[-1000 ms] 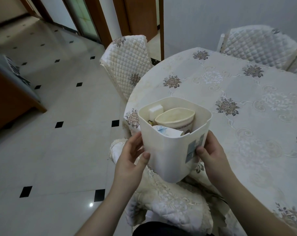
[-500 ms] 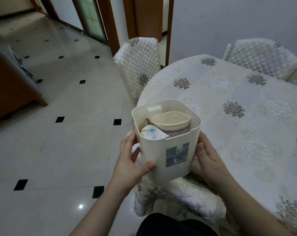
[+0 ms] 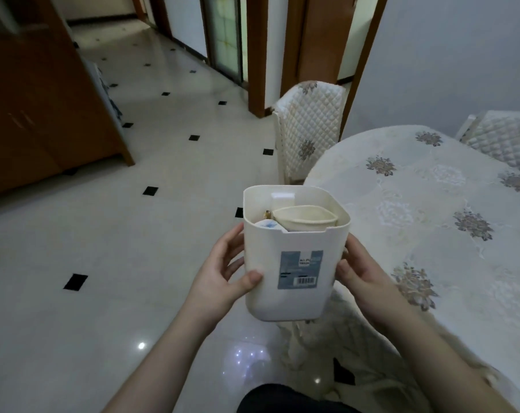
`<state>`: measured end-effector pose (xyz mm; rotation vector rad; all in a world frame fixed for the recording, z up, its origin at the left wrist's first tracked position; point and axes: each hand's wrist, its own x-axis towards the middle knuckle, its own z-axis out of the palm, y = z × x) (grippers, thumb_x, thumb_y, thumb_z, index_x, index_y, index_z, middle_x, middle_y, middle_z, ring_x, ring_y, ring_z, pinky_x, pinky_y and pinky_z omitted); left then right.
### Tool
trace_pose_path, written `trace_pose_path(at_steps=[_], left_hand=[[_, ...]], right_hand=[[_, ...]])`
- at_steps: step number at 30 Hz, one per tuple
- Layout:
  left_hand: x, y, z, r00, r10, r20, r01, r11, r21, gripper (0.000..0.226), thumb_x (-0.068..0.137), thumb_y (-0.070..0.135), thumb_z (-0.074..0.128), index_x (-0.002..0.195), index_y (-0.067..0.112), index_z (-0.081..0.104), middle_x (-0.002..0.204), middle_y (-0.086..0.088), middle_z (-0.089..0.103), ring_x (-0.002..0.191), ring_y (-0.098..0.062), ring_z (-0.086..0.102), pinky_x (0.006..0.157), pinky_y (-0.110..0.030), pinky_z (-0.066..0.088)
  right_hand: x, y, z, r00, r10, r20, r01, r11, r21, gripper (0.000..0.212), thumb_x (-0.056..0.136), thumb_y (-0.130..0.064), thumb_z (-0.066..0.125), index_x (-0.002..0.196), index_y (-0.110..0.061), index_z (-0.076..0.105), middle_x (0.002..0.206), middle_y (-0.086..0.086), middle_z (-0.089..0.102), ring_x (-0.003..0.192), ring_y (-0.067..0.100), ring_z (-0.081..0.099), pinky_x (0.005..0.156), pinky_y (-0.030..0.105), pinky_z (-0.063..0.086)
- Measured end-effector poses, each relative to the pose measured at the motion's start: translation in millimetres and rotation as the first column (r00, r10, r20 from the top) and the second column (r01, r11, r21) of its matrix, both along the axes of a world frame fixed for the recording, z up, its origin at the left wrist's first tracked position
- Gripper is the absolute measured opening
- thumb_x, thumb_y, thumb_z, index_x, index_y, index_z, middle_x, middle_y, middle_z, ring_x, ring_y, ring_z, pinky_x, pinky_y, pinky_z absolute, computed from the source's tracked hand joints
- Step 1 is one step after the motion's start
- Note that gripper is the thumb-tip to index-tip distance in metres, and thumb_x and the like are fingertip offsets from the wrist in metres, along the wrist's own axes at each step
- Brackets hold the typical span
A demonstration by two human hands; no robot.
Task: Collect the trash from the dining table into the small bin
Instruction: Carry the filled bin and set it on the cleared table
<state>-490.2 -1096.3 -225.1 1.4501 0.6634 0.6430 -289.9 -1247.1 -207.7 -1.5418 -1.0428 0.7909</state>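
The left hand [image 3: 223, 274] grasps the small bin [image 3: 294, 263] from its left side, thumb pressed on the front wall and fingers curled round toward the back; the right hand [image 3: 361, 274] grips the opposite side in the same way, thumb at the front edge. Between them the bin is held in the air, off the dining table [image 3: 431, 204] and just left of its near edge, above the tiled floor [image 3: 103, 263]. It stands upright, long axis vertical, mouth upward, its blue-grey label [image 3: 301, 269] facing the camera. Inside lie a squashed cream paper cup [image 3: 305, 219] near the right wall, a white piece with blue marks [image 3: 266, 224] at the front left, a pale block [image 3: 282, 199] against the back wall, and a small brownish scrap too small to identify. A quilted chair [image 3: 308, 126] stands beyond the table's edge.
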Motion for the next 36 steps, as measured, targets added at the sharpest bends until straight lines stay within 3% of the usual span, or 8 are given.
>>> trace_pose_path(at_steps=[6,12,16,19,21,26,31,36], left_hand=[[-68.3,24.9,0.2,0.997,0.071,0.012,-0.071,0.997,-0.033,0.108,0.059,0.063,0.084,0.147,0.015,0.044,0.147,0.004,0.055,0.135,-0.009,0.051,0.097,-0.02,0.048],[-127.1,43.4,-3.2,0.983,0.174,-0.062,-0.174,0.985,-0.005,0.1,0.063,0.063,0.082,0.147,0.023,0.045,0.149,0.003,0.05,0.136,-0.013,0.05,0.113,-0.045,0.042],[-155.4,54.6,-5.5,0.969,0.221,-0.108,-0.224,0.974,-0.015,0.09,0.065,0.042,0.083,0.145,0.025,0.047,0.145,0.002,0.055,0.133,-0.019,0.053,0.112,-0.05,0.043],[-167.3,62.0,-8.7,0.966,0.233,-0.115,-0.239,0.97,-0.047,0.098,0.057,0.044,0.092,0.143,0.028,0.049,0.139,0.006,0.062,0.132,-0.02,0.055,0.111,-0.049,0.044],[-169.3,66.5,-11.8,0.961,0.254,-0.107,-0.261,0.963,-0.061,0.099,0.057,0.039,0.093,0.144,0.025,0.048,0.139,0.008,0.062,0.134,-0.015,0.053,0.111,-0.045,0.045],[-160.7,93.2,-16.5,0.959,0.264,-0.103,-0.273,0.959,-0.082,0.1,0.062,0.037,0.091,0.148,0.024,0.042,0.146,0.007,0.056,0.137,-0.013,0.05,0.108,-0.032,0.047],[-129.8,130.7,-10.5,0.947,0.29,-0.139,-0.299,0.953,-0.044,0.089,0.066,0.06,0.082,0.143,0.031,0.047,0.143,0.013,0.058,0.133,-0.009,0.053,0.096,-0.021,0.051],[-91.2,170.7,-2.5,0.938,0.304,-0.167,-0.313,0.95,-0.025,0.076,0.071,0.055,0.08,0.137,0.033,0.051,0.137,0.02,0.062,0.128,-0.002,0.056,0.091,-0.014,0.05]], right_hand=[[-47.3,50.0,1.8,0.988,0.151,-0.029,-0.15,0.988,0.025,0.074,0.082,-0.056,0.06,0.146,-0.034,0.03,0.147,-0.013,0.043,0.136,0.011,0.039,0.109,0.05,0.036],[-82.8,95.7,2.6,0.955,0.296,0.001,-0.296,0.955,0.032,0.084,0.077,-0.062,0.064,0.147,-0.032,0.029,0.146,-0.011,0.045,0.135,0.009,0.04,0.101,0.024,0.043],[-97.5,119.4,-0.9,0.918,0.395,-0.04,-0.393,0.919,0.041,0.072,0.083,-0.039,0.064,0.147,-0.03,0.03,0.147,-0.011,0.044,0.137,0.01,0.038,0.102,0.025,0.043],[-100.9,136.4,-3.9,0.892,0.444,-0.086,-0.443,0.896,0.029,0.06,0.091,-0.019,0.063,0.143,-0.029,0.035,0.141,-0.019,0.049,0.133,0.004,0.041,0.094,0.014,0.044],[-100.5,148.8,-6.4,0.88,0.463,-0.106,-0.465,0.885,0.008,0.063,0.088,-0.009,0.064,0.141,-0.03,0.036,0.134,-0.026,0.052,0.129,-0.001,0.043,0.091,0.01,0.043],[-89.9,183.5,-19.8,0.86,0.487,-0.152,-0.491,0.871,0.009,0.07,0.085,-0.017,0.069,0.145,-0.028,0.033,0.139,-0.023,0.049,0.133,0.001,0.04,0.095,0.015,0.044],[-67.1,221.3,-29.4,0.862,0.48,-0.162,-0.487,0.874,-0.003,0.082,0.078,-0.042,0.074,0.147,-0.038,0.029,0.149,-0.013,0.039,0.137,0.007,0.037,0.108,0.048,0.038],[-33.5,258.4,-30.0,0.888,0.439,-0.136,-0.444,0.896,-0.006,0.079,0.078,-0.044,0.072,0.145,-0.039,0.031,0.148,-0.01,0.04,0.136,0.01,0.037,0.107,0.047,0.04]])
